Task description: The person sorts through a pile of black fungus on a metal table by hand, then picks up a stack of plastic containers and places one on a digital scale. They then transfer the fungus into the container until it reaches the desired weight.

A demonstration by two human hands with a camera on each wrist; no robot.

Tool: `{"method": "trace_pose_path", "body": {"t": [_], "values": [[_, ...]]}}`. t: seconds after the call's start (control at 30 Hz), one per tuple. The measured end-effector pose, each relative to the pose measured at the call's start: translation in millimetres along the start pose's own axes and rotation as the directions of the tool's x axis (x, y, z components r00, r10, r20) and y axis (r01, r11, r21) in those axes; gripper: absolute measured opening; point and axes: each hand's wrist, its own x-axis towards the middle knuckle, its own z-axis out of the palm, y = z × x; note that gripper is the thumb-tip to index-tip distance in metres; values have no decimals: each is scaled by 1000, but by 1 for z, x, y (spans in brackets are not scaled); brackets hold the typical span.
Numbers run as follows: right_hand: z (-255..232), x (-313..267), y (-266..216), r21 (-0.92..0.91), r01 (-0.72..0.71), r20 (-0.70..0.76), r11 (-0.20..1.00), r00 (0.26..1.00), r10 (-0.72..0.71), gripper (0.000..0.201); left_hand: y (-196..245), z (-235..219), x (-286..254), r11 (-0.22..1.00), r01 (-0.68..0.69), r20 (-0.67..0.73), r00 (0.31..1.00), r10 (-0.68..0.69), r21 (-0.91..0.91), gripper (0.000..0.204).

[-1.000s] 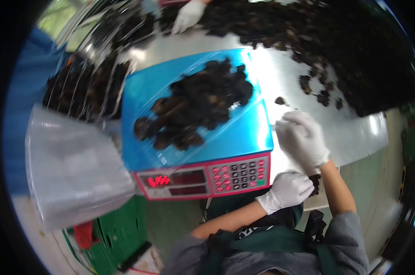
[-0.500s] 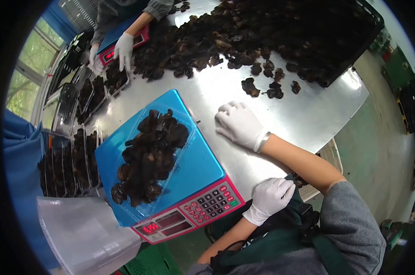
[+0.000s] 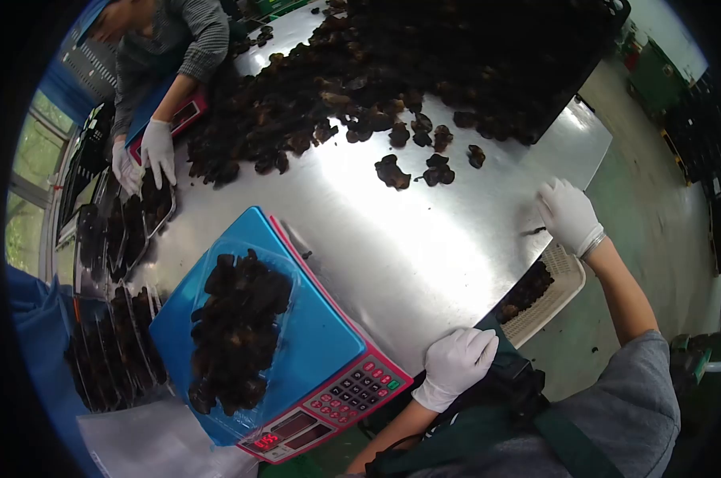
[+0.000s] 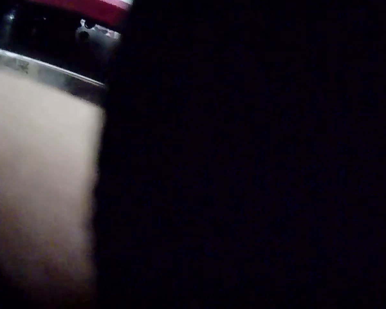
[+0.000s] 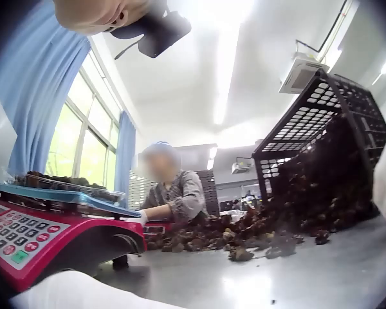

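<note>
In the head view my right hand (image 3: 569,215), in a white glove, is over the table's right edge with its fingers bent down. A small dark scrap (image 3: 536,231) shows beside the fingers, close to the edge. My left hand (image 3: 456,366), also gloved, rests loosely curled at the table's front edge, right of the blue-topped scale (image 3: 317,334). On the scale is a clear plastic tray (image 3: 285,319) of dark, crinkled mushroom pieces (image 3: 241,327). The left wrist view is mostly black, with a strip of bare forearm (image 4: 42,174).
A big heap of the same dark pieces (image 3: 297,103) spreads from a tipped black crate (image 5: 296,129). Under the right edge is a cream basket (image 3: 564,291) with dark pieces inside. Filled trays (image 3: 113,350) stand left of the scale. Across the table a person (image 3: 165,64) handles trays.
My right hand has swept rightward from beside the scale to the table's right edge. The left hand stays near the front edge. The head view has turned.
</note>
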Motion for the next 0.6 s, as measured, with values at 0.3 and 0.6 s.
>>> {"method": "trace_pose_path", "body": {"t": [0.3, 0.6], "values": [[30, 123, -142, 113, 287, -414, 951, 884, -217, 54, 4, 1, 0, 994, 34, 52, 998, -39, 101, 5], [32, 21, -151, 397, 669, -288, 629, 741, -607, 33, 3, -1, 2, 997, 34, 63, 997, -39, 71, 9]]}}
